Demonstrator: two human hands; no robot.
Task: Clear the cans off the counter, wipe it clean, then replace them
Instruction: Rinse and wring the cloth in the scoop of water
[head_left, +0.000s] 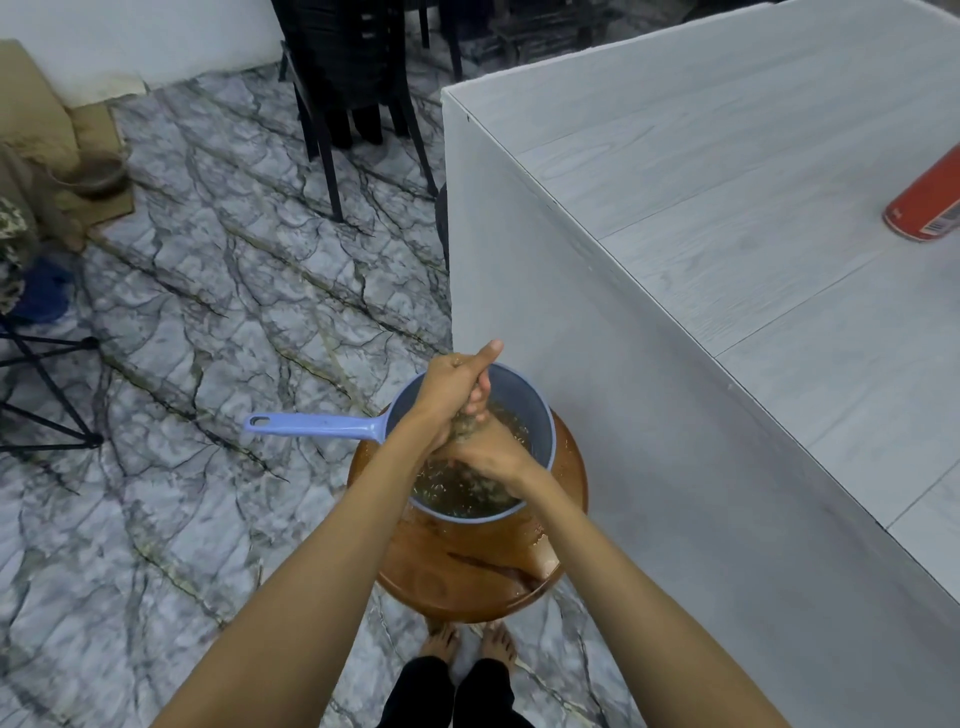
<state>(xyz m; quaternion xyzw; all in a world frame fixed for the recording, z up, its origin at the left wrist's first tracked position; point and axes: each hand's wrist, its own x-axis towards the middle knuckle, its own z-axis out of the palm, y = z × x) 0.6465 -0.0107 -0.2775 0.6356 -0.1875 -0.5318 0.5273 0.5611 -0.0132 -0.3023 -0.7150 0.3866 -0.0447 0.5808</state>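
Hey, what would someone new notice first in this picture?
The left hand and right hand wring a wet grey-brown cloth over a blue plastic dipper of murky water on a round brown wooden stool, low centre. A red cylindrical can sits on the white counter at far right.

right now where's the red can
In the head view, the red can is at the far right edge, on the white counter, beyond the blue dipper.
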